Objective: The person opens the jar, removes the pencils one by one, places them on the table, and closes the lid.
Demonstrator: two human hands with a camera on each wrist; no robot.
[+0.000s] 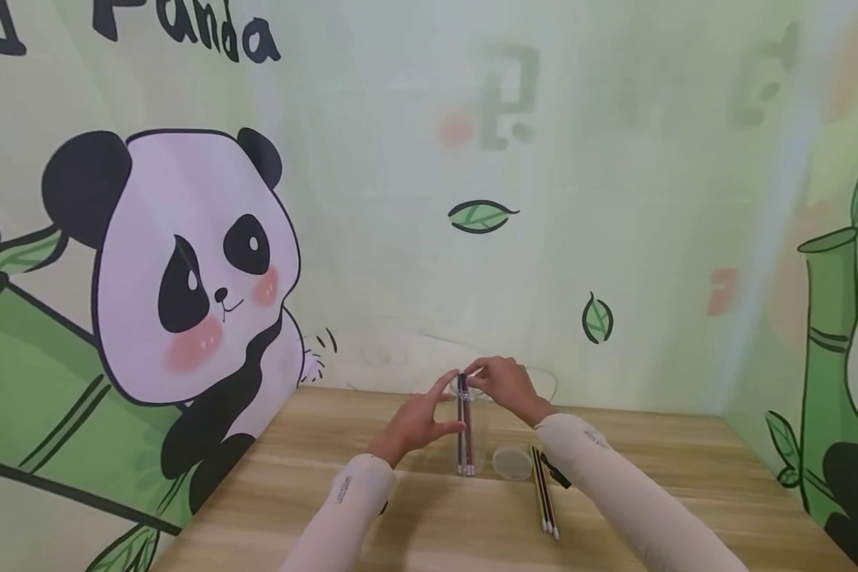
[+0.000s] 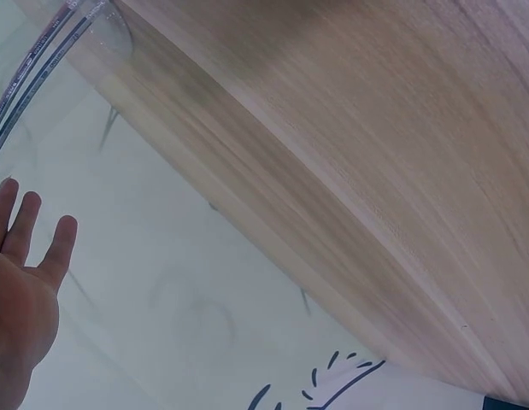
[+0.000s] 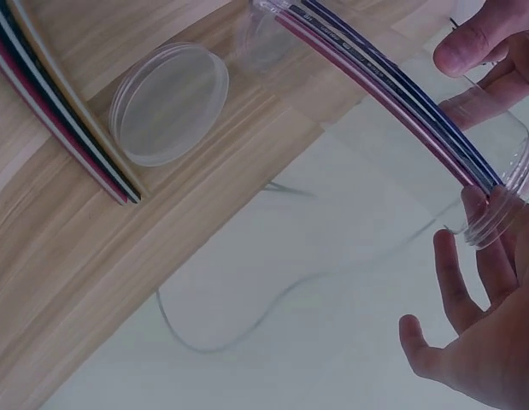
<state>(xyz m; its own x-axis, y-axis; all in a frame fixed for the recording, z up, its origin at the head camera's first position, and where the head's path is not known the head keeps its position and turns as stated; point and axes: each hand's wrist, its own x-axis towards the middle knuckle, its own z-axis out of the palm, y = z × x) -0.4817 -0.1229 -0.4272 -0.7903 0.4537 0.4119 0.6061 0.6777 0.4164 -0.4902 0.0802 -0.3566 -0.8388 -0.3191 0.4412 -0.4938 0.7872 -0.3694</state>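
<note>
A clear plastic jar (image 1: 480,437) stands upright on the table with several pencils (image 1: 469,437) inside, their white ends at the bottom. My left hand (image 1: 416,423) holds the jar from the left, thumb and fingers spread around its side. At the jar's mouth, my right hand (image 1: 509,387) pinches the upper ends of the pencils; its thumb is hidden in the right wrist view. There, the threaded rim (image 3: 503,201) lies against the right fingers. Three fingers of the left hand (image 2: 25,299) appear straight in the left wrist view.
A round clear lid (image 1: 512,463) lies flat to the right of the jar. Beside it, several more pencils (image 1: 545,496) lie together on the wooden table (image 1: 429,524). Behind the table's far edge rises a pale green backdrop (image 1: 386,278) printed with a panda and leaves.
</note>
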